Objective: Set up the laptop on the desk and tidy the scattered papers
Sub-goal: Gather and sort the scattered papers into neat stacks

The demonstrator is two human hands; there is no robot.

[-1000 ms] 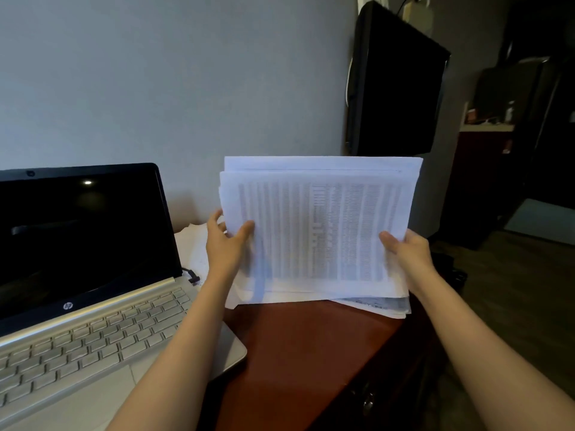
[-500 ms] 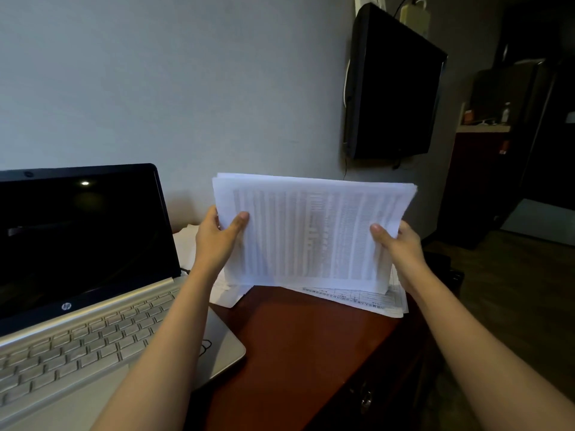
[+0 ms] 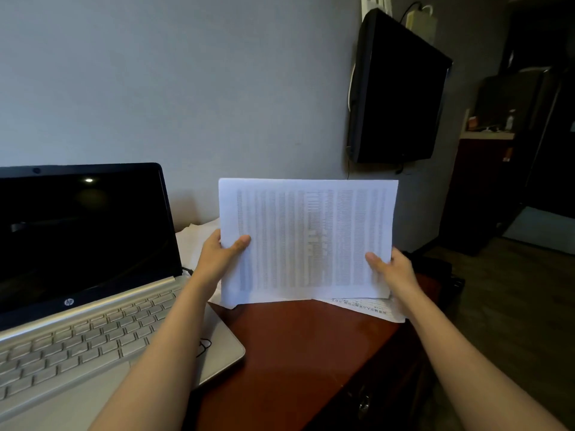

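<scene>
Over the desk [image 3: 295,353], at 12 o'clock, both hands — left hand [image 3: 217,259], right hand [image 3: 392,272] — pinch the paper stack [image 3: 308,241] upright, beside the open laptop [image 3: 93,290]. Loosen either grip and sheets probably fan out again.

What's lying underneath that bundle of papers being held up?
Under the held stack of papers, a printed sheet pokes out on the desk, and more loose white sheets lie at its left. The stack covers whatever else lies beneath.
</scene>
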